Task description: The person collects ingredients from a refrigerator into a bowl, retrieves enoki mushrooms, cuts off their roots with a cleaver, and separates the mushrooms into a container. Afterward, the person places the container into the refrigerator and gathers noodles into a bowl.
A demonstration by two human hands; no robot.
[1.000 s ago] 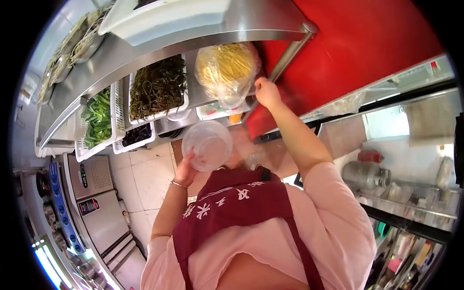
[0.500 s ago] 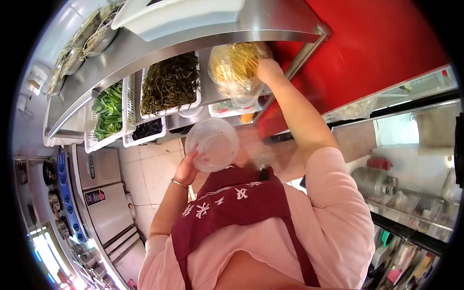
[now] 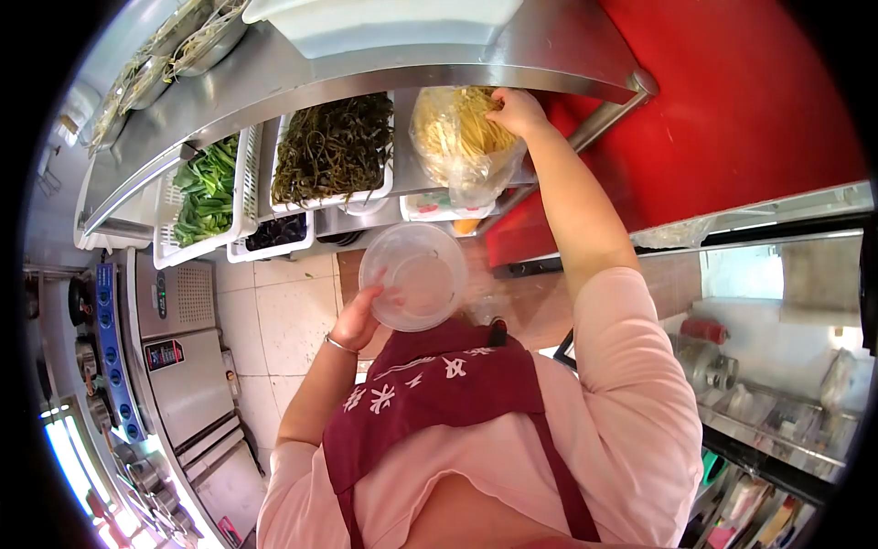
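My left hand holds a round translucent plastic bowl by its left side, fingers behind the wall. No food shows inside it. At the upper right, my right hand reaches into a clear plastic bag of thin yellow noodle-like strips. Its fingers are bent onto the strips, with the tips partly hidden among them. The bag sits on a metal shelf below the upper ledge.
Left of the bag stand a white tray of dark green seaweed-like strands and a white basket of leafy greens. A smaller basket holds dark pieces. The steel ledge overhangs these; a red surface lies to the right.
My right hand has shifted from the bag's right edge onto the strips near its opening. The bowl in my left hand sits slightly farther right in view.
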